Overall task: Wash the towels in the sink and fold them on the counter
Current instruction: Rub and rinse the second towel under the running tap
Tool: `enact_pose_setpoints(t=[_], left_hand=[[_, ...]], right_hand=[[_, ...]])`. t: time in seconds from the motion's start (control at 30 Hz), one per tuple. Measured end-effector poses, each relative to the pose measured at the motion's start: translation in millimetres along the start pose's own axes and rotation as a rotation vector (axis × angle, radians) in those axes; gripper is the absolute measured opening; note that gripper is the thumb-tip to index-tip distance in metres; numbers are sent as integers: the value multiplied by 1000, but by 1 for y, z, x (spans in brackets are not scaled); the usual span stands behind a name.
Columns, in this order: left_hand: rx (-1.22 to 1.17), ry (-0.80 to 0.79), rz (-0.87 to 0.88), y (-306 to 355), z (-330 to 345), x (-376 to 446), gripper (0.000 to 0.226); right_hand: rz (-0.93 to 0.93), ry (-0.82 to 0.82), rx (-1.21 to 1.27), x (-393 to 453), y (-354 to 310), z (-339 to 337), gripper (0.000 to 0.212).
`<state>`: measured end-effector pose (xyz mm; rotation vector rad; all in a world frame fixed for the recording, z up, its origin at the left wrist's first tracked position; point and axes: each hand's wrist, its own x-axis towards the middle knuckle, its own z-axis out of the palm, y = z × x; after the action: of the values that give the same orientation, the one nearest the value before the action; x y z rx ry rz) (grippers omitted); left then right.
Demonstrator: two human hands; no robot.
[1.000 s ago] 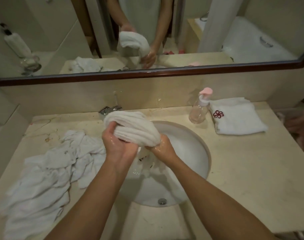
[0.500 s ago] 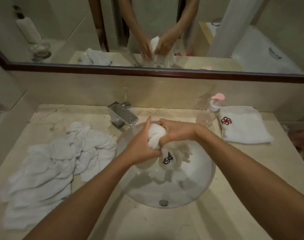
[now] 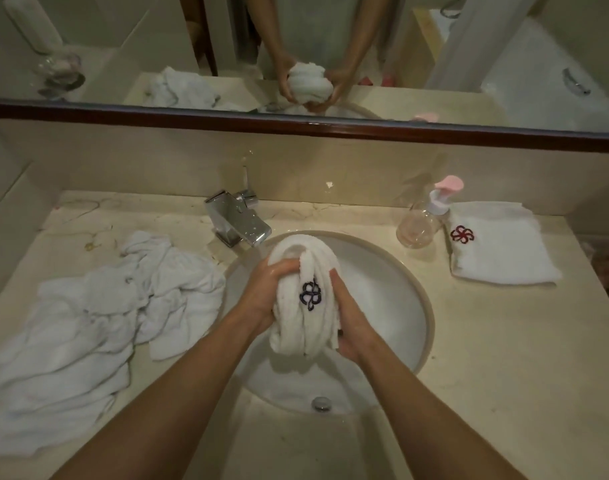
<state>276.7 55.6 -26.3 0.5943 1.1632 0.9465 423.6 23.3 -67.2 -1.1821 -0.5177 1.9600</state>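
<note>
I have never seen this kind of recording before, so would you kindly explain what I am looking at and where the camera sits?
There is no machine: a camera worn on a person's head looks down at their bare hands. The left hand and right hand grip a bunched white towel with a dark flower emblem above the round white sink. On the beige stone counter lie a crumpled pile of white towels on the left, and a clear pump bottle with a pink top and a folded white towel with a red flower on the right.
</note>
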Motion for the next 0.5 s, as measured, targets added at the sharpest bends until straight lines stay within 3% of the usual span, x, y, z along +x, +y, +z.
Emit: enact_pose_setpoints(t=[0.07, 0.17, 0.3, 0.33, 0.43, 0.5], left_hand=[[-147, 66, -99, -12, -5, 6, 44], [-272, 243, -181, -35, -11, 21, 51], [-188, 597, -281, -56, -15, 40, 39], [-247, 594, -307, -59, -15, 43, 39], [-540, 394, -247, -67, -16, 53, 55], [-680, 352, -220, -73, -22, 65, 54]], right_hand=[[14, 63, 55, 1, 17, 6, 66], [119, 162, -39, 10, 33, 20, 80], [114, 268, -568, 28, 31, 31, 82], [94, 285, -736, 33, 23, 31, 77], [65, 248, -1134, 66, -2, 23, 58], [129, 179, -1303, 93, -20, 21, 59]])
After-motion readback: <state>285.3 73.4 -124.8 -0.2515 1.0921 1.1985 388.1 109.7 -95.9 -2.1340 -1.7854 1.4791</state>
